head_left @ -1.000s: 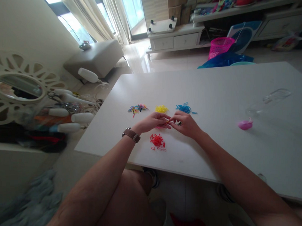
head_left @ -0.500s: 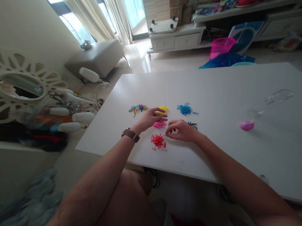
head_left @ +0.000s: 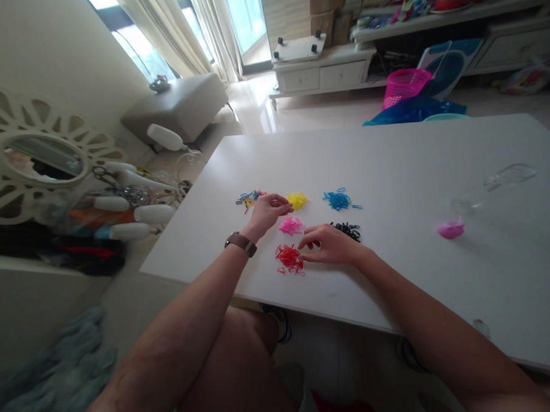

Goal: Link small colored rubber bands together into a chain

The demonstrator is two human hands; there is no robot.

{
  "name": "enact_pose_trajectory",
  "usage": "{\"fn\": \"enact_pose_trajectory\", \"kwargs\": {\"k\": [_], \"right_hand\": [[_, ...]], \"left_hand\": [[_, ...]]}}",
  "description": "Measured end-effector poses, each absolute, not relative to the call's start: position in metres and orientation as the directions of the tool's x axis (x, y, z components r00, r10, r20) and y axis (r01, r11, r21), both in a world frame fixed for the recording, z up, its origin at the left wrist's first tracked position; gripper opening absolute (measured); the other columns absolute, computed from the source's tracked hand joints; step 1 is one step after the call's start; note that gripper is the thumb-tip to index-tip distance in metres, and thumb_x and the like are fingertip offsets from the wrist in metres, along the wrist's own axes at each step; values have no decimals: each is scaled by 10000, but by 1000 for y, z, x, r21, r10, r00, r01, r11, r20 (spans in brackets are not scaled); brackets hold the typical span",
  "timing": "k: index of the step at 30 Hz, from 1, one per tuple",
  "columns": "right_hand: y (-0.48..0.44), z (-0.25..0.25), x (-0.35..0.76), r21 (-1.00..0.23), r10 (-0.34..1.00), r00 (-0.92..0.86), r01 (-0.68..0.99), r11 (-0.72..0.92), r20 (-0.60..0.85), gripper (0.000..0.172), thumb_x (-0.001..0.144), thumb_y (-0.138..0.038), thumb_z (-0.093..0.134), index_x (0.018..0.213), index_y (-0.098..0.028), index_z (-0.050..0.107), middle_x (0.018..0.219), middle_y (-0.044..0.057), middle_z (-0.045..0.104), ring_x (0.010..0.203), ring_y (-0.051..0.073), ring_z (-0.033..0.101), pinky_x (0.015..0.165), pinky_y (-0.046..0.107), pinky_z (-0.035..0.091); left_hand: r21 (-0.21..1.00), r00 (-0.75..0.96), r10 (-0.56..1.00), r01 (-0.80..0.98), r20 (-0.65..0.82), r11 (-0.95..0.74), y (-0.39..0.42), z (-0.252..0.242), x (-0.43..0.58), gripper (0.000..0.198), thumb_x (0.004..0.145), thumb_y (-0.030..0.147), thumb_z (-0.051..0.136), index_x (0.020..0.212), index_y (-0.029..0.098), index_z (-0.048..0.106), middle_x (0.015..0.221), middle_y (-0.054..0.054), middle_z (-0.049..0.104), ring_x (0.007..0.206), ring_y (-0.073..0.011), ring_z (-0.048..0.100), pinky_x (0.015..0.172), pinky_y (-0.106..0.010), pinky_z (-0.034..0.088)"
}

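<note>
Small rubber bands lie on the white table in piles sorted by colour. My left hand (head_left: 270, 215) is over the table between the mixed-colour pile (head_left: 247, 199) and the yellow pile (head_left: 298, 201). Its fingertips are pinched together at the yellow pile's edge; whatever they hold is too small to make out. At the right edge of the red pile (head_left: 288, 257), my right hand (head_left: 326, 244) has thumb and forefinger apart, with nothing visible between them. The pink pile (head_left: 291, 226) sits between both hands. Behind my right hand, the black pile (head_left: 349, 230) is partly covered.
A blue pile (head_left: 337, 199) lies farther back on the table (head_left: 391, 164). To the right are a purple object (head_left: 450, 229) and a clear plastic container (head_left: 510, 174). The table's near edge runs just above my legs. A pink basket (head_left: 405, 85) stands beyond the table.
My left hand has drawn back slightly left, its fingers now pinched, uncovering the yellow and pink piles. My right thumb and forefinger have parted beside the red pile.
</note>
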State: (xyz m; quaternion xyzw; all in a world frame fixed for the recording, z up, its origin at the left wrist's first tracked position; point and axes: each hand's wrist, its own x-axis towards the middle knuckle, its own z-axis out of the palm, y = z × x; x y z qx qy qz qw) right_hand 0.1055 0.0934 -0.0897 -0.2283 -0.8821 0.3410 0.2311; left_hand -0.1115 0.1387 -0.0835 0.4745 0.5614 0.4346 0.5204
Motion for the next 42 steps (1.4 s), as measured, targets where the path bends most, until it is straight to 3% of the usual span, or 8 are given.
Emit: {"fn": "enact_pose_trajectory", "kwargs": {"k": [6, 13, 19, 24, 28, 33, 37, 42], "right_hand": [[94, -90, 106, -711, 566, -779, 237, 662, 268, 117, 842, -300, 728, 810, -189, 748, 714, -3, 624, 612, 99, 515, 597, 230, 367], [93, -90, 106, -709, 577, -769, 242, 662, 277, 119, 838, -288, 724, 794, -179, 744, 702, -6, 614, 604, 95, 507, 595, 230, 364], [93, -90, 107, -713, 592, -755, 247, 656, 282, 94, 825, -263, 727, 783, -179, 736, 705, -3, 624, 597, 94, 508, 595, 232, 368], [93, -91, 106, -710, 592, -751, 244, 660, 292, 95, 826, -266, 716, 784, -183, 738, 697, -10, 604, 592, 87, 494, 594, 222, 360], [93, -89, 107, -708, 588, -756, 245, 662, 289, 111, 830, -276, 710, 782, -179, 736, 697, -7, 600, 591, 85, 496, 588, 220, 351], [94, -90, 108, -700, 593, -755, 263, 664, 279, 118, 830, -286, 710, 795, -177, 740, 700, -9, 597, 587, 84, 494, 587, 225, 344], [94, -91, 108, -699, 597, -757, 273, 660, 267, 133, 839, -299, 705, 804, -176, 743, 699, -8, 599, 592, 85, 490, 592, 230, 337], [94, -93, 108, -698, 601, -759, 288, 655, 251, 153, 847, -316, 705, 807, -173, 745, 695, -7, 597, 588, 83, 473, 599, 234, 323]], "left_hand": [[973, -199, 974, 180, -105, 142, 150, -92, -110, 123, 677, 141, 801, 761, 119, 714, 706, -54, 727, 675, -142, 682, 702, -274, 539], [977, -279, 956, 158, -92, 140, 159, -99, -97, 240, 668, 206, 838, 824, 133, 672, 755, -81, 748, 690, -168, 693, 653, -281, 534], [959, -252, 966, 258, -53, 120, 162, -94, -99, 181, 791, 303, 752, 840, 139, 694, 799, -99, 753, 633, -150, 673, 612, -263, 505], [963, -390, 919, 221, -57, 154, 167, -92, -128, 179, 868, 287, 577, 849, 137, 672, 905, -112, 753, 588, -130, 656, 593, -254, 490], [952, -531, 846, 233, -47, 199, 166, -96, -160, 189, 827, 222, 528, 908, 139, 677, 883, -95, 744, 603, -135, 647, 589, -249, 474], [892, -629, 778, 353, 3, 282, 157, -106, -193, 201, 739, 191, 611, 897, 138, 723, 874, -90, 737, 702, -161, 644, 645, -259, 486], [813, -609, 793, 469, 15, 344, 148, -113, -206, 189, 693, 201, 696, 863, 147, 760, 891, -101, 754, 815, -197, 667, 728, -282, 489], [716, -568, 819, 537, -84, 446, 137, -114, -208, 256, 647, 228, 750, 885, 148, 794, 900, -100, 766, 845, -222, 681, 734, -291, 481]]}}
